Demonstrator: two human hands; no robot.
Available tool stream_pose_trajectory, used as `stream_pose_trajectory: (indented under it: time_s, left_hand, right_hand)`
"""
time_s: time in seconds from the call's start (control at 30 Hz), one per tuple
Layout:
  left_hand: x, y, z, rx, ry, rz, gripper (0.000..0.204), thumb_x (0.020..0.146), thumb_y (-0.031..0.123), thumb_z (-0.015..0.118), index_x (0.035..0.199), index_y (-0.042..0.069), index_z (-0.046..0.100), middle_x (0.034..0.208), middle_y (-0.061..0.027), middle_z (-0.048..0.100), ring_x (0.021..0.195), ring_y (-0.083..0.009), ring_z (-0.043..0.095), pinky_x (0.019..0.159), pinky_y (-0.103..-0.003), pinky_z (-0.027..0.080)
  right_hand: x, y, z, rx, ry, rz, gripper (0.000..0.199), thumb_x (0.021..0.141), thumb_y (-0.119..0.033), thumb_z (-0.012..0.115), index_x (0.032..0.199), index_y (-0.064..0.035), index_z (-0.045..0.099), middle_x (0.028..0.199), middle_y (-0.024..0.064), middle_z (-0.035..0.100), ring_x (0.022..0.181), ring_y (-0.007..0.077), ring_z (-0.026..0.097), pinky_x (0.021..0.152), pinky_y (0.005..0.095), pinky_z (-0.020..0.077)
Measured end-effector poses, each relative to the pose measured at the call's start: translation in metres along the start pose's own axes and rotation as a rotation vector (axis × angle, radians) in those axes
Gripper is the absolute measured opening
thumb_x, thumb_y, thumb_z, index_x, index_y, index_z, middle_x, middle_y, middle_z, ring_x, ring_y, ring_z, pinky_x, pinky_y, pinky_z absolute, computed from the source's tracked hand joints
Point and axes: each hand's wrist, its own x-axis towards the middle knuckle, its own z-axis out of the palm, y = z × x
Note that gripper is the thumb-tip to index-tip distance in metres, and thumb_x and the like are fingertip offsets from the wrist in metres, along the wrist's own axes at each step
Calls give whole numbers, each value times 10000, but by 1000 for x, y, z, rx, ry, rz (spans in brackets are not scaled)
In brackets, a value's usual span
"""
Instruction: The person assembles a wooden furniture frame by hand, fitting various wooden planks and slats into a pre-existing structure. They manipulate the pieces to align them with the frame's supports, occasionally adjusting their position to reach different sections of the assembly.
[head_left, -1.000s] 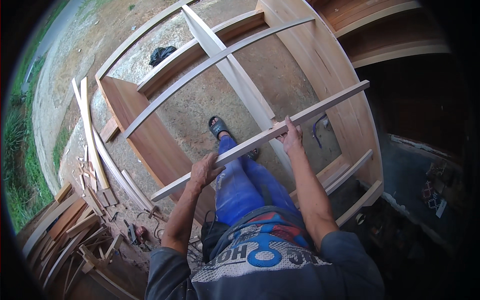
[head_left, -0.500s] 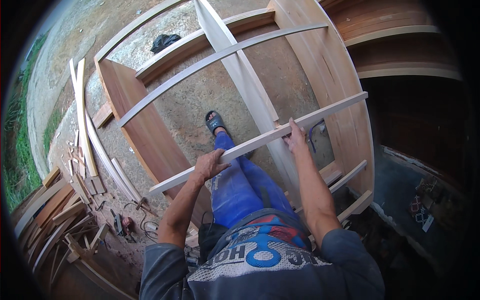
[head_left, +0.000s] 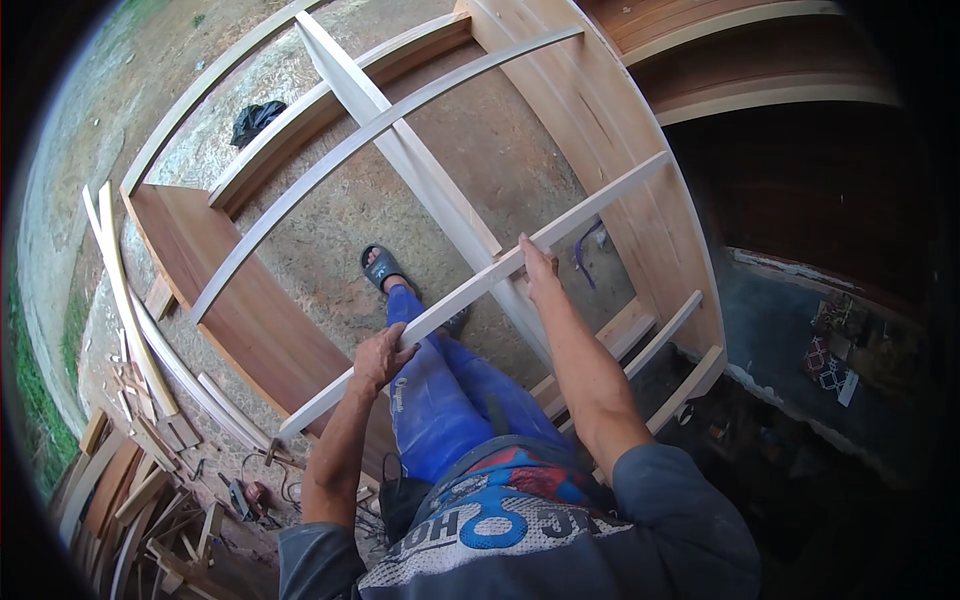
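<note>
My left hand [head_left: 382,358] is closed round a long, pale wooden strip [head_left: 460,297], near its left end. Farther along, my right hand [head_left: 540,268] grips the same strip, thumb on top, beside a notch in the centre divider board [head_left: 425,175]. The strip runs across a large wooden frame, over the divider. Its right end meets the edge of the right side panel [head_left: 610,150], and its left end reaches the left side panel [head_left: 225,265]. A similar curved crosspiece [head_left: 370,133] spans the frame farther away. I stand inside the frame.
At left lie long loose strips [head_left: 135,310] and a heap of offcuts [head_left: 110,480], with a power tool [head_left: 250,495] and cord nearby. A black plastic bag [head_left: 257,122] lies beyond the frame's far rail. Dark wooden shelving [head_left: 740,60] stands at right. Short slats [head_left: 665,335] cross the near right corner.
My view has turned, so the frame appears shifted left and tilted. Both hands keep their hold on the strip, which lies in about the same place across the frame.
</note>
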Motion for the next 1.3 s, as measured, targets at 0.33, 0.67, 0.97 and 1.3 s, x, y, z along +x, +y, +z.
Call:
stream_pose_trajectory:
  time_s: [0.33, 0.67, 0.97, 1.3]
  left_hand:
    - [16, 11, -3, -13, -6, -7, 475, 872, 420, 683, 1228, 123, 580, 1038, -175, 701, 941, -381, 685, 817, -481, 536]
    - [29, 20, -9, -38, -36, -29, 436, 870, 382, 675, 1210, 117, 609, 981, -193, 712, 922, -385, 690, 811, -482, 540]
    - [40, 18, 0, -42, -20, -8, 396, 864, 367, 676, 1182, 141, 602, 950, -183, 709, 884, -387, 688, 779, -489, 536]
    - [38, 26, 3, 29, -45, -46, 318, 883, 349, 642, 1092, 121, 569, 955, -151, 681, 907, -377, 676, 791, -500, 532]
  right_hand:
    - [17, -5, -4, 134, -63, 62, 681, 910, -358, 730, 1420, -55, 394, 1366, 151, 506, 1224, 316, 536, 1065, 505, 442]
    - [30, -13, 1, 107, 18, 65, 747, 876, -339, 767, 1429, -32, 369, 1458, 197, 418, 1300, 409, 468, 1057, 656, 397]
    - [51, -8, -1, 21, -27, 73, 766, 930, -384, 699, 1462, 14, 317, 1485, 199, 401, 1357, 379, 426, 1114, 618, 360]
    - [51, 7, 8, -37, 23, 98, 767, 954, -459, 645, 1491, -30, 305, 1487, 200, 408, 1347, 373, 449, 1106, 564, 393]
